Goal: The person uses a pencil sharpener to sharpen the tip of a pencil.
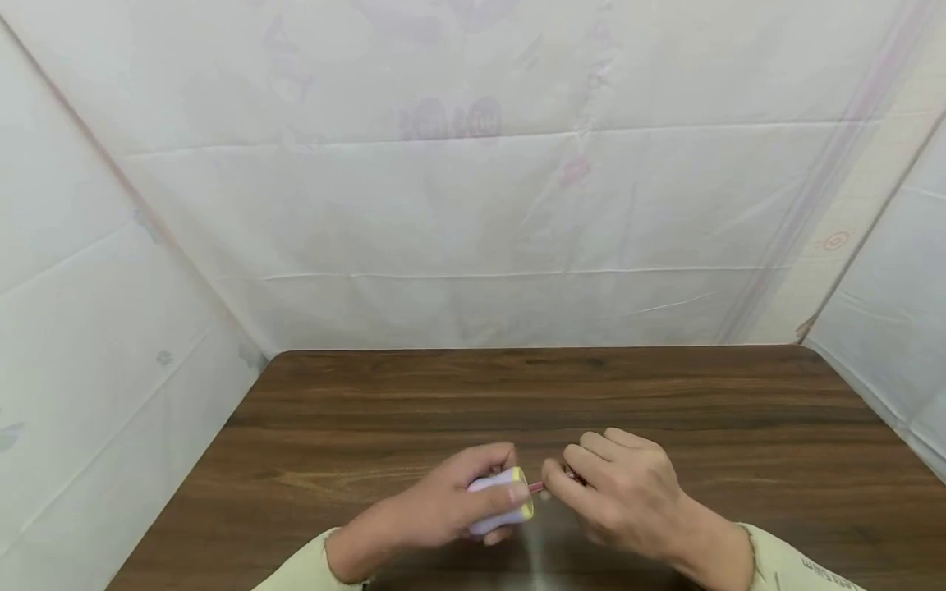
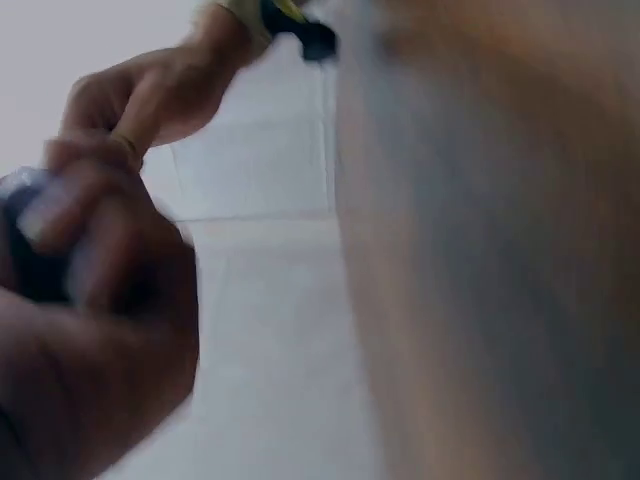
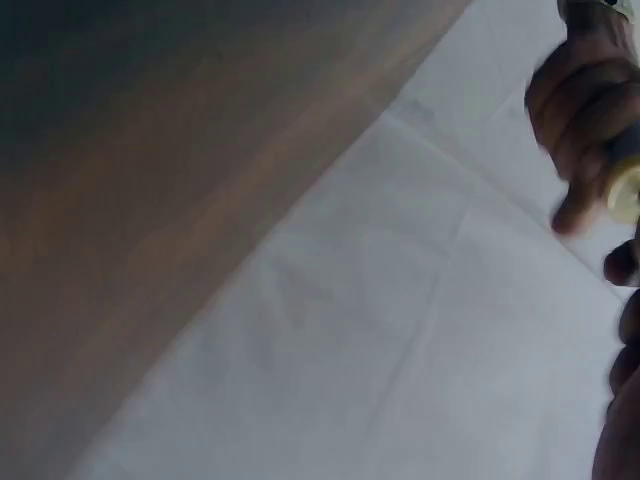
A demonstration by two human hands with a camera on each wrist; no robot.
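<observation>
In the head view my left hand (image 1: 461,502) grips a small lavender device with a yellow rim (image 1: 507,501), held just above the wooden table (image 1: 517,394) near its front edge. My right hand (image 1: 567,484) pinches a thin red stick (image 1: 535,487) whose tip meets the device's yellow end. The stick's far end is hidden inside my right fingers. The left wrist view is blurred: my left hand (image 2: 90,330) curls round the pale device (image 2: 25,210), with my right hand (image 2: 150,90) above it. In the right wrist view the yellow rim (image 3: 625,192) shows beside my left fingers (image 3: 580,110).
White sheeting (image 1: 473,205) walls the table on the back, left and right. The brown tabletop stretches bare behind and beside the hands. Pale yellow-green sleeves (image 1: 783,566) cover both forearms at the bottom edge.
</observation>
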